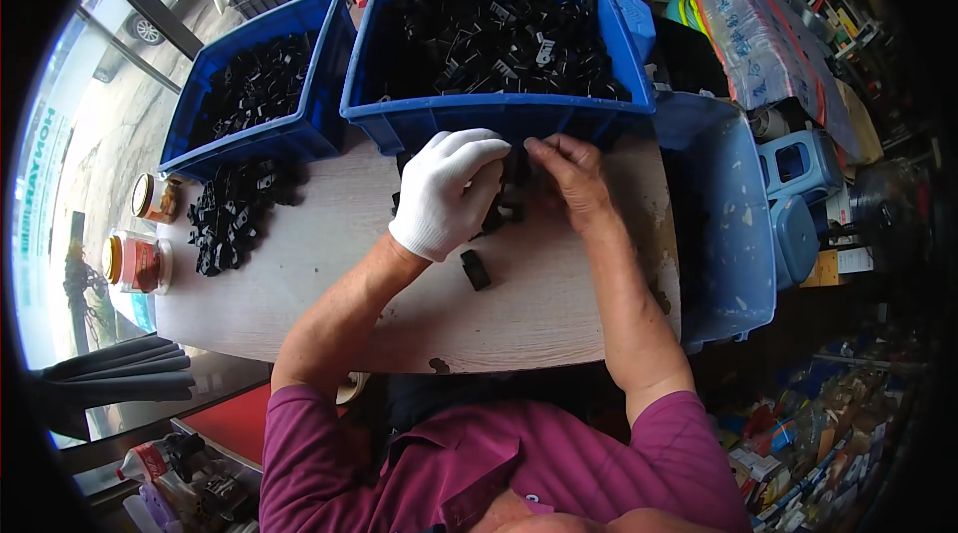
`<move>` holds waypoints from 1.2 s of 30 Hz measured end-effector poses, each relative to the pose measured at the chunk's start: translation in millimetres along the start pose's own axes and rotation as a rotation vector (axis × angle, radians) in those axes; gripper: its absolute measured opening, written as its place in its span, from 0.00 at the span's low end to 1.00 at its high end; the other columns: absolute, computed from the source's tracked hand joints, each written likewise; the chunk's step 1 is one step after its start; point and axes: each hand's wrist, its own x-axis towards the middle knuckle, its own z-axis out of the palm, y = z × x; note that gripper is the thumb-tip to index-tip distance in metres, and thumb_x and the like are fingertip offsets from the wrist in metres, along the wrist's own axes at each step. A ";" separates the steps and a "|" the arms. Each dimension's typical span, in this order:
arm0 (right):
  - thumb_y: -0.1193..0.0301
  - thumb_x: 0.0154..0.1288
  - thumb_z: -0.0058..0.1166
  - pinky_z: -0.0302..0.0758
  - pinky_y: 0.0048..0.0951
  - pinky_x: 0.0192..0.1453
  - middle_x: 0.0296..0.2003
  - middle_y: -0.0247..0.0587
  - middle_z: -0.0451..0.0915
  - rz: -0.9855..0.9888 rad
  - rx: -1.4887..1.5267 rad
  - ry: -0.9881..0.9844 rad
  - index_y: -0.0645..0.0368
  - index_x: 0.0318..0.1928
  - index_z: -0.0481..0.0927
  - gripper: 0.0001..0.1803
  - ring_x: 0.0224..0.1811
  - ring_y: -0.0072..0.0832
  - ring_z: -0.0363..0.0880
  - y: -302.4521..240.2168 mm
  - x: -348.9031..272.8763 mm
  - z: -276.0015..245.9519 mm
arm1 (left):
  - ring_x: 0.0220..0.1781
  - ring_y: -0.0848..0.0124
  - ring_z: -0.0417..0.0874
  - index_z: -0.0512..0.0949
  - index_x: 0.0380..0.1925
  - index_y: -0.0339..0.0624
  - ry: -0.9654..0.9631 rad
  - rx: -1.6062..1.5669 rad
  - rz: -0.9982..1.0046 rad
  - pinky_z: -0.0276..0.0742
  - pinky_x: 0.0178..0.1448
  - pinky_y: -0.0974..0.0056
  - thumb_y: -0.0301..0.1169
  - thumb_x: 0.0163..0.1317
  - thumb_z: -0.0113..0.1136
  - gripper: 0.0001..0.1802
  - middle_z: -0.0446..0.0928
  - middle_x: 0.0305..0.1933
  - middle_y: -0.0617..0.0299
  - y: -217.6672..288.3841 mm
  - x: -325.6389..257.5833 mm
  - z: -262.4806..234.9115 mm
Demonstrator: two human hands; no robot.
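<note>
My left hand (449,192), in a white knitted glove, is closed with its fingers curled in front of the large blue bin. Whatever it grips is hidden by the glove. My right hand (577,177) is bare, its thumb and forefinger pinched close to the gloved fingertips. Anything in that pinch is too small and dark to make out. Beneath and between the hands lie several small black plastic parts (511,210), partly covered by the glove. A single black plastic part (476,270) rests on the table (539,318) nearer to me.
The large blue bin (499,110) and a smaller blue bin (254,139) hold black parts. A heap of black parts (228,219) lies at left, beside two jars (140,262). A pale blue tub (733,234) adjoins the table's right edge. Clutter (808,433) covers the lower right.
</note>
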 end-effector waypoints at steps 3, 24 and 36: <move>0.50 0.66 0.69 0.69 0.24 0.18 0.15 0.25 0.67 0.096 0.149 0.187 0.56 0.33 0.82 0.21 0.15 0.17 0.65 -6.9 -4.1 8.6 | 0.44 0.53 0.87 0.84 0.42 0.38 0.057 -0.054 -0.033 0.84 0.48 0.59 0.14 0.60 0.59 0.13 0.86 0.46 0.51 0.6 5.1 -4.1; 0.71 0.61 0.72 0.74 0.22 0.27 0.32 0.33 0.85 0.049 0.140 -0.271 0.58 0.51 0.85 0.17 0.24 0.19 0.79 2.9 -1.4 5.1 | 0.48 0.73 0.86 0.85 0.50 0.32 -0.015 -0.714 -0.513 0.81 0.58 0.67 0.30 0.76 0.57 0.13 0.87 0.48 0.57 10.4 8.5 8.3; 0.69 0.62 0.72 0.75 0.24 0.27 0.24 0.28 0.77 0.095 0.209 -0.241 0.60 0.49 0.84 0.17 0.18 0.16 0.73 -5.6 -5.2 4.0 | 0.44 0.63 0.90 0.85 0.44 0.34 0.076 -0.102 -0.121 0.84 0.50 0.63 0.19 0.60 0.67 0.12 0.86 0.45 0.51 27.0 36.5 -28.7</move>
